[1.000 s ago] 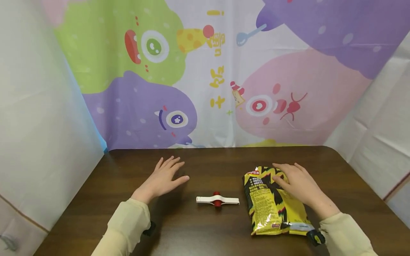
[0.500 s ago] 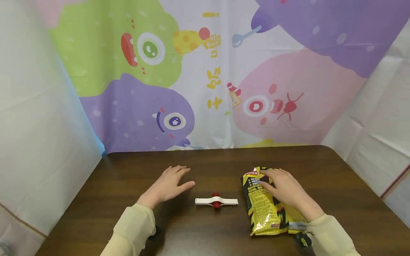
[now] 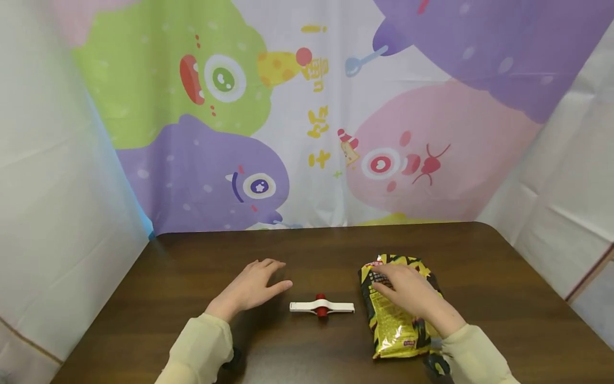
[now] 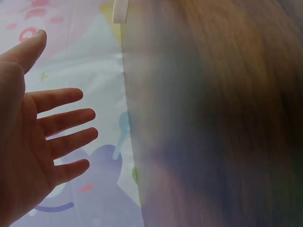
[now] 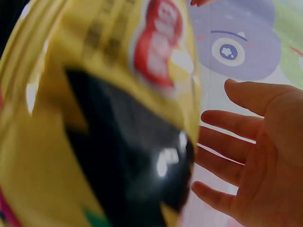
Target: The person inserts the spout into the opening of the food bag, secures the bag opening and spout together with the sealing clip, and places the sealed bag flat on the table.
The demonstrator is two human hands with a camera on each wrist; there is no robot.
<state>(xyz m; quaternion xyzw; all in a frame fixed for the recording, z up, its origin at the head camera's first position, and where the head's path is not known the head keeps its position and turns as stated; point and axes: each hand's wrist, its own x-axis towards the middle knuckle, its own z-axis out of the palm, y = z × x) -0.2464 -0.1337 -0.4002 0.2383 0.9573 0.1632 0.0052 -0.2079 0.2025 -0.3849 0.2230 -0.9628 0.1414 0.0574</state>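
The bag (image 3: 395, 304) lies flat on the table (image 3: 489, 298), right of centre, its top end pointing away from the person. The right hand (image 3: 408, 290) rests on its upper half, fingers (image 5: 227, 125) straight and slightly apart, their tips near the bag's left edge. The left hand (image 3: 251, 285) lies flat on the table, fingers (image 4: 61, 120) spread, holding nothing. The clip (image 3: 321, 306) lies between the hands, just right of the left thumb, apart from the bag.

Your head cam looks fwd and down over the table (image 3: 307, 341), mid-range, w/ both hands in shot. Left wrist cam sits close by the left hand (image 4: 28, 137); right wrist cam close on the snack bag (image 5: 94, 118), shared w/ head view.
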